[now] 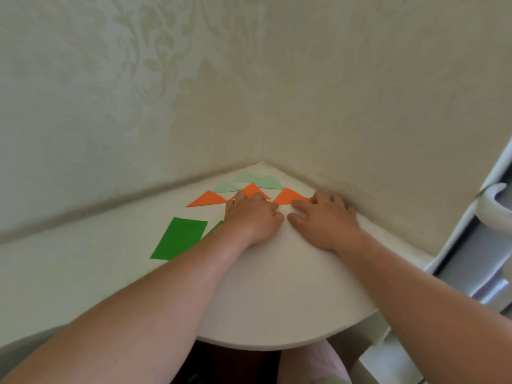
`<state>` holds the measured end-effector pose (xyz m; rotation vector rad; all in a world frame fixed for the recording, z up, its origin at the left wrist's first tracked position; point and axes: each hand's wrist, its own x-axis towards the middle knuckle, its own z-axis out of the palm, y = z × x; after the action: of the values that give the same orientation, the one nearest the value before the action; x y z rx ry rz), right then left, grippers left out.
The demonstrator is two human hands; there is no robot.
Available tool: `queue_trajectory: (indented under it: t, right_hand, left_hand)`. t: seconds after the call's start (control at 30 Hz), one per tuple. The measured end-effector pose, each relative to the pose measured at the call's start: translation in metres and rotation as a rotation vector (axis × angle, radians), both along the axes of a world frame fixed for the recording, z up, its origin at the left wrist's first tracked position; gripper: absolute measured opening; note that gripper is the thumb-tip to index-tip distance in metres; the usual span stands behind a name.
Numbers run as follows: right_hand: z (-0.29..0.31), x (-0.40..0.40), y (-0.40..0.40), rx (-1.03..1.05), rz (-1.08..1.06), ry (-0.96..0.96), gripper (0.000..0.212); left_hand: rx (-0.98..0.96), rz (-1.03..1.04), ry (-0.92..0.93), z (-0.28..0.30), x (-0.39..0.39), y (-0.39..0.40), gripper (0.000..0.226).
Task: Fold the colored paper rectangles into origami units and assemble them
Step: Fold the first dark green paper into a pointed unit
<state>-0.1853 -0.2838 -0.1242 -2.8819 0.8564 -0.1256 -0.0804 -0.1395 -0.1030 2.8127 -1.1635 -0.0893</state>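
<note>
Left hand knuckles up, fingers curled onto middle orange triangle; right hand flat, fingers spread, touching right orange triangle. Third orange triangle left, pale green pieces behind, dark green rectangle nearer on white counter. No readable writing anywhere

My left hand flat on table, right hand just beside it, to right. Three folded triangles in row beyond my fingers; middle one partly under left fingertips. Further folded pieces behind them, in far corner. Flat rectangle near-left of left wrist, second sheet partly under forearm.
</note>
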Motion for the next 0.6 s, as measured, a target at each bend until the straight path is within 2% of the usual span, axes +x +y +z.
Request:
queue_trajectory:
  t: [0.23, 0.47, 0.6]
  right_hand:
    - [0.0, 0.0, 0.001, 0.018, -0.001, -0.012, 0.051]
    - [-0.001, -0.004, 0.003, -0.016, 0.019, -0.045, 0.053]
    - [0.001, -0.004, 0.005, -0.021, 0.01, -0.072, 0.054]
  left_hand:
    - [0.065, -0.067, -0.163, -0.005, -0.011, -0.002, 0.061]
    - [0.096, -0.078, -0.115, -0.002, -0.005, -0.003, 0.059]
    - [0.074, -0.088, -0.083, 0.003, 0.002, -0.002, 0.05]
